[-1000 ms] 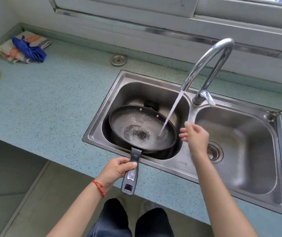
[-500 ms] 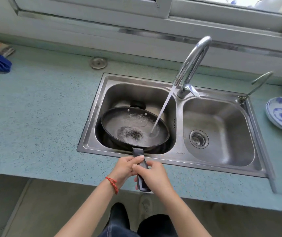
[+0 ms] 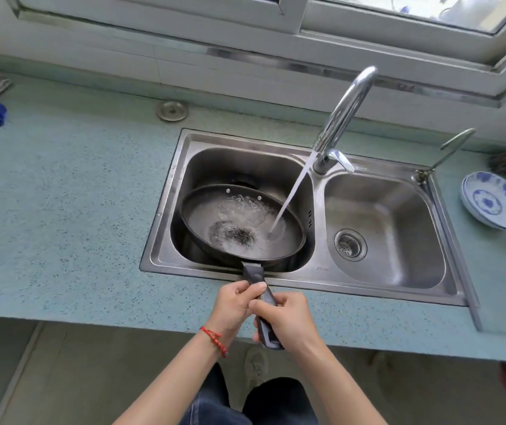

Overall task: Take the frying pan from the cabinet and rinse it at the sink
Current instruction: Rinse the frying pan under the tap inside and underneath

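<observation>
Frying pan sits in the left basin of the sink, tilted a bit, handle sticking out over the front rim & counter. Water from the faucet hits the pan's right side; a shallow pool is swirling inside w/ a dark patch near the middle.

Both hands on the handle: left hand wrapped round it close to the pan, right hand clenched round the lower end. Fingers curled tight on both, nothing else held.

Handling, my guess: stiff metal pan, fairly heavy, more so w/ water in it, so weight pulls away from the grip. Handle is prob wet & slick. The 2-hand hold on the handle looks right; the rim is wet & awkward to grab. A stack of blue & white plates sits right of the sink, well apart.
</observation>
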Demonstrator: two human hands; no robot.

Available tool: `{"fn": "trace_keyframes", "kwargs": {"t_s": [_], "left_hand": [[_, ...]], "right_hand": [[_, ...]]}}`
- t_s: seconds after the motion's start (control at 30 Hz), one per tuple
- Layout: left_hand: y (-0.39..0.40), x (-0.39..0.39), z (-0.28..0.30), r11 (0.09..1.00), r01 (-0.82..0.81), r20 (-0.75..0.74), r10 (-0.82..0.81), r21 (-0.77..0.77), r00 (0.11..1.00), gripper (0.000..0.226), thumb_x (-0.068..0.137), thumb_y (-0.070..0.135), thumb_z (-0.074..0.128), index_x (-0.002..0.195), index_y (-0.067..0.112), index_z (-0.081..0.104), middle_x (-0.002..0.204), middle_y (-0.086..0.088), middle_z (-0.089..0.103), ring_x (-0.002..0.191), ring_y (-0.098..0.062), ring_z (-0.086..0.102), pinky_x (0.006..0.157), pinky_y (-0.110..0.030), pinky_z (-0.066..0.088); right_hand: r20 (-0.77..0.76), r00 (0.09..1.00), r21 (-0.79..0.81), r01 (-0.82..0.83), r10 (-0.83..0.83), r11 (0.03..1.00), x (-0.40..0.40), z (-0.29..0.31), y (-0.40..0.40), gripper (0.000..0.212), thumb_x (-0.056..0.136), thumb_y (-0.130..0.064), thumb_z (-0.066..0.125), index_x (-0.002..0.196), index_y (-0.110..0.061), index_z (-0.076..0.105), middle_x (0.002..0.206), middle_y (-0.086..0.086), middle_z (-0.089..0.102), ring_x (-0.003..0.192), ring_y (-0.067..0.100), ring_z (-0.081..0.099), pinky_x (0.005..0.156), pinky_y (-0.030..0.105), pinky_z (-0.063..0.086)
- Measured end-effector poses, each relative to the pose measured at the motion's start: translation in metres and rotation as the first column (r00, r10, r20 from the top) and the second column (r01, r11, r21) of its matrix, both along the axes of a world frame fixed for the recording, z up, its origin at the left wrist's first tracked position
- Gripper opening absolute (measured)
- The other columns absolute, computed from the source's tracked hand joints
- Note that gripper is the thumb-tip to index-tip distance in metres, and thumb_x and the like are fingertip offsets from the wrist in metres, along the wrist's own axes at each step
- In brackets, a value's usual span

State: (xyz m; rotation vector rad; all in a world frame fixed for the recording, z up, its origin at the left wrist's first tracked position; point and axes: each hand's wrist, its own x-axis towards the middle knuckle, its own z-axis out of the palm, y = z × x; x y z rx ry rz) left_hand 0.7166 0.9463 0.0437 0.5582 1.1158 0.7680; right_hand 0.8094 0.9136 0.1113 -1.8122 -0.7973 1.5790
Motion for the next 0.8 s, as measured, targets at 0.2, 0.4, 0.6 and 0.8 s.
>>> {"fn": "trace_keyframes", "kwargs": {"t_s": [0.2,0.4,0.6,0.8], "left_hand": [[-0.020,-0.004,0.006,0.992,0.028,-0.031,-0.025,0.123,0.999,0.061,0.053,0.036,0.072,0.082,-0.016,0.059,0.077,-0.020,0.056,0.075,-0.029,0.051,0.068,-0.036,0.041],[-0.032,-0.008,0.010,0.983,0.063,-0.041,-0.056,0.172,0.998,0.049,0.052,0.034,0.073,0.078,-0.007,0.063,0.072,-0.016,0.059,0.068,-0.024,0.055,0.060,-0.028,0.046],[-0.031,-0.012,0.020,0.998,0.059,0.185,-0.057,-0.006,0.981,0.007,0.069,0.003,0.067,0.076,0.001,0.066,0.064,-0.007,0.069,0.059,-0.015,0.065,0.057,-0.027,0.056],[-0.032,-0.012,0.022,0.997,0.070,0.163,-0.067,-0.017,0.984,0.004,0.079,-0.004,0.056,0.079,-0.006,0.060,0.058,-0.006,0.069,0.056,-0.015,0.067,0.054,-0.029,0.057]], "right_hand": [[0.012,1.000,0.075,-0.020,0.020,0.997,0.000,0.008,-0.025,0.020,0.077,-0.002,0.061,0.060,-0.008,0.052,0.046,0.008,0.052,0.034,0.021,0.056,0.038,0.022,0.042],[0.013,0.999,0.158,0.027,-0.030,0.987,-0.004,0.005,-0.047,0.021,0.078,0.000,0.062,0.061,-0.008,0.053,0.041,0.000,0.051,0.032,0.021,0.054,0.038,0.023,0.041],[-0.025,0.995,0.217,0.102,-0.099,0.971,-0.016,-0.001,-0.061,0.012,0.072,-0.009,0.064,0.065,-0.006,0.055,0.044,0.005,0.053,0.032,0.023,0.053,0.036,0.023,0.042],[-0.002,0.993,0.248,0.116,-0.119,0.962,-0.019,-0.002,-0.067,0.014,0.080,0.000,0.062,0.068,-0.001,0.055,0.045,0.005,0.054,0.033,0.025,0.055,0.037,0.022,0.043]]}}
